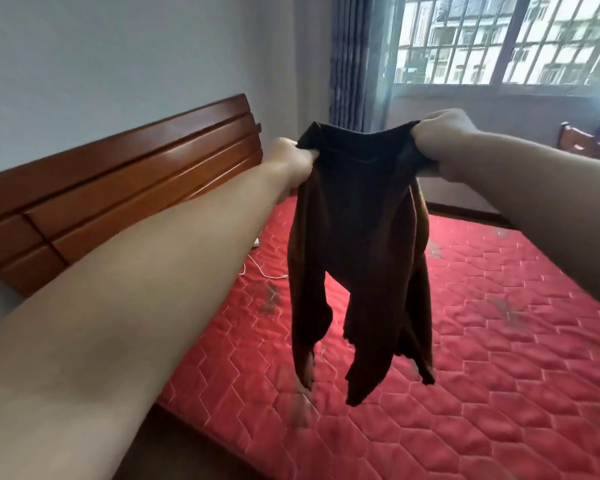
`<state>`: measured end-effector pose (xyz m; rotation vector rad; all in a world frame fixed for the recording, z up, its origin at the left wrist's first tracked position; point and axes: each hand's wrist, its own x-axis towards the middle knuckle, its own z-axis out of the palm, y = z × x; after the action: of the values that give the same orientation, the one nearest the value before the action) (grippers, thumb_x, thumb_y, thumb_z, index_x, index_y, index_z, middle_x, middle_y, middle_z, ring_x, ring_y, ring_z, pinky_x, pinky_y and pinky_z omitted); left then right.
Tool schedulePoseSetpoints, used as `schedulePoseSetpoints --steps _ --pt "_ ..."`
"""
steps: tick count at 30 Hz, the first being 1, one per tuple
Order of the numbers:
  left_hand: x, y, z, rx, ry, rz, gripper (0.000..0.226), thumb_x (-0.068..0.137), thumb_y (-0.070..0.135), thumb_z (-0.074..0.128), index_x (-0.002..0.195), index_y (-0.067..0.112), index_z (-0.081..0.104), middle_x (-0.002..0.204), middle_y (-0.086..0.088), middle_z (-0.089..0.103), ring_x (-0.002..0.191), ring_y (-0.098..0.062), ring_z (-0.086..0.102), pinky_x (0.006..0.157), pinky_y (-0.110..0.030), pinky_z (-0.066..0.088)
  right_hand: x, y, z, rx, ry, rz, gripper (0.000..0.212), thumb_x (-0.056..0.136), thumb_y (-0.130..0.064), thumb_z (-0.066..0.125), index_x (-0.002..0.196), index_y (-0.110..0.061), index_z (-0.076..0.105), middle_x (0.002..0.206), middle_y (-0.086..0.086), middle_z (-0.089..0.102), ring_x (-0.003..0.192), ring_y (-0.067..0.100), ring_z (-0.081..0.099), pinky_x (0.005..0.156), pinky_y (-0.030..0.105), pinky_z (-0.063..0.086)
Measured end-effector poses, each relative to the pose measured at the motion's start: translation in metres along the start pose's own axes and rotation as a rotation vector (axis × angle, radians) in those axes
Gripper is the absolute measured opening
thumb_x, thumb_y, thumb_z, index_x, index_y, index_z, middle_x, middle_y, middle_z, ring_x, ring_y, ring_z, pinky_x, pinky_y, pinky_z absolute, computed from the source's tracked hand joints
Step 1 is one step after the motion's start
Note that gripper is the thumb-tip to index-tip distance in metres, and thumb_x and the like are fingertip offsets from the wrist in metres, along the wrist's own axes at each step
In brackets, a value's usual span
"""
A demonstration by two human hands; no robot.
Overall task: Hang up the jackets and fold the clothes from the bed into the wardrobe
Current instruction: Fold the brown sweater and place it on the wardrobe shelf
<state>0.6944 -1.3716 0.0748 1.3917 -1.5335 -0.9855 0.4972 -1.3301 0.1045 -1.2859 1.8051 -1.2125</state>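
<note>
A dark brown long-sleeved top point(357, 237) hangs in the air above the bed point(499, 341), its neck opening uppermost and its sleeves and hem dangling free. My left hand point(290, 162) grips its left shoulder. My right hand point(442, 140) grips its right shoulder. Both arms are stretched out in front of me. The bed has a red quilted mattress. No wardrobe is in view.
A wooden headboard point(125, 181) runs along the left wall. A white cable point(257, 261) lies on the mattress near it. A barred window point(506, 39) and a dark curtain point(350, 60) are at the back. A wooden chair point(582, 142) stands at the far right.
</note>
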Motion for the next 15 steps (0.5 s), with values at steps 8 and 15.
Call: schedulePoseSetpoints --steps 8,15 --pt "-0.010 0.013 0.043 0.074 0.067 0.055 0.032 0.093 0.015 0.057 0.061 0.017 0.049 0.065 0.001 0.052 0.058 -0.015 0.051 0.045 -0.021 0.036 -0.018 0.029 -0.043 -0.003 0.122 0.053 0.033 0.092 0.002 0.044 0.114 -0.009 0.066 0.074 0.005 0.057 0.059 0.017 0.057 0.032 0.024 0.049" --pt "0.037 -0.044 0.102 0.193 0.026 0.013 0.033 0.088 0.016 0.059 0.057 0.016 0.049 0.058 0.005 0.049 0.054 -0.013 0.045 0.047 -0.024 0.034 0.036 0.120 -0.043 -0.344 0.024 0.158 0.024 0.091 -0.011 0.054 0.109 -0.001 0.067 0.075 0.008 0.055 0.059 0.022 0.050 0.046 0.022 0.045"
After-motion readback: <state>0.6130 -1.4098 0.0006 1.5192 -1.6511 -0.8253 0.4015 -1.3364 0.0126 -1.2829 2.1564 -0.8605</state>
